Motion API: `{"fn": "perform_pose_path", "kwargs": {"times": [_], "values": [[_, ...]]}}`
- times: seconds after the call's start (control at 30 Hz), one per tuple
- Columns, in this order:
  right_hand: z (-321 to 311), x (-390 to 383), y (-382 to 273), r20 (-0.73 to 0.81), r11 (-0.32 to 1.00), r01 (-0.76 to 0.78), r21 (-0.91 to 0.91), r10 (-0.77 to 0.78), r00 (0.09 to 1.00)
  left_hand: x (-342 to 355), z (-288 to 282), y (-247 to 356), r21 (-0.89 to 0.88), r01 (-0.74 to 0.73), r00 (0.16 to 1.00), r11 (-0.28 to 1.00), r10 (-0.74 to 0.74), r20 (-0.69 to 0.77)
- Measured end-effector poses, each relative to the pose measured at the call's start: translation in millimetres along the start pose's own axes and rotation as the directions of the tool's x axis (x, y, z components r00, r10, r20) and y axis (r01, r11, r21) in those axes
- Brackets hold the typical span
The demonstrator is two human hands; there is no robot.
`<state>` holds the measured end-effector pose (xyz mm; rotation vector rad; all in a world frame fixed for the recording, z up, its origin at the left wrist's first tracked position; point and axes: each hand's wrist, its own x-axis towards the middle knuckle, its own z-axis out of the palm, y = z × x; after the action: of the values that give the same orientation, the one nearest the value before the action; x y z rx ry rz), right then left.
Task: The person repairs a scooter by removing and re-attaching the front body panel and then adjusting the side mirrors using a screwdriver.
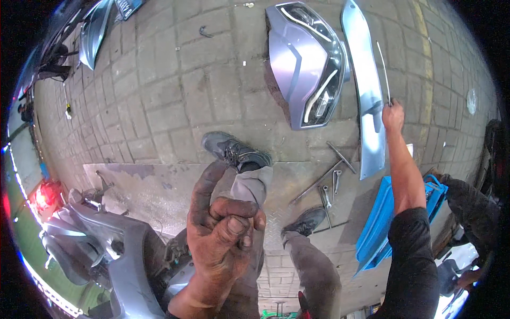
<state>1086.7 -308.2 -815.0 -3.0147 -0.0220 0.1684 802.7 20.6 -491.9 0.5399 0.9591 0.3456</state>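
My left hand (pixel 220 228) is black with grease and held up close to the camera, fingers curled into a fist with the thumb pressed on top; nothing shows inside it. My right hand (pixel 393 114) is stretched out far to the right, in a black sleeve, and grips the lower end of a thin metal rod (pixel 382 69). The rod runs up beside a long silver body panel (pixel 366 90) lying on the paving. Left of that panel lies a silver-violet scooter front cover with headlight (pixel 305 64). My two grey shoes (pixel 236 151) (pixel 305 220) stand below.
Several wrenches and a T-handle tool (pixel 329 186) lie on a grey metal floor plate (pixel 154 186). A blue plastic piece (pixel 377 223) sits at the right. A stripped grey scooter body (pixel 106 250) with red lamp (pixel 45 194) is at lower left. A person in dark clothes (pixel 473 207) is at the right edge.
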Motion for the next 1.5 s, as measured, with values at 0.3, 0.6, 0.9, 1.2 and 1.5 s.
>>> {"fn": "perform_pose_path", "kwargs": {"times": [0.3, 0.6, 0.9, 1.2, 1.5], "values": [[-262, -184, -288, 0.396, 0.082, -0.443, 0.893, -0.613, 0.684, -40, 28, 80, 0.250, -0.210, 0.966, 0.945, 0.240, -0.095], [-352, -210, -450, 0.189, -0.103, -0.519, 0.849, -0.857, 0.479, -48, 35, 185, 0.348, -0.345, 0.883, 0.872, 0.427, -0.194], [-366, -205, -542, 0.288, 0.036, -0.503, 0.863, -0.854, 0.432, -24, 16, 264, 0.450, -0.322, 0.856, 0.833, 0.459, -0.238], [-364, -193, -599, 0.295, 0.219, -0.337, 0.915, -0.936, 0.191, 1, 3, 310, 0.344, -0.335, 0.830, 0.877, 0.448, -0.332], [-353, -198, -631, 0.558, 0.567, 0.059, 0.821, -0.821, 0.119, 22, -26, 329, 0.205, -0.129, 0.879, 0.970, 0.208, -0.429]]}}
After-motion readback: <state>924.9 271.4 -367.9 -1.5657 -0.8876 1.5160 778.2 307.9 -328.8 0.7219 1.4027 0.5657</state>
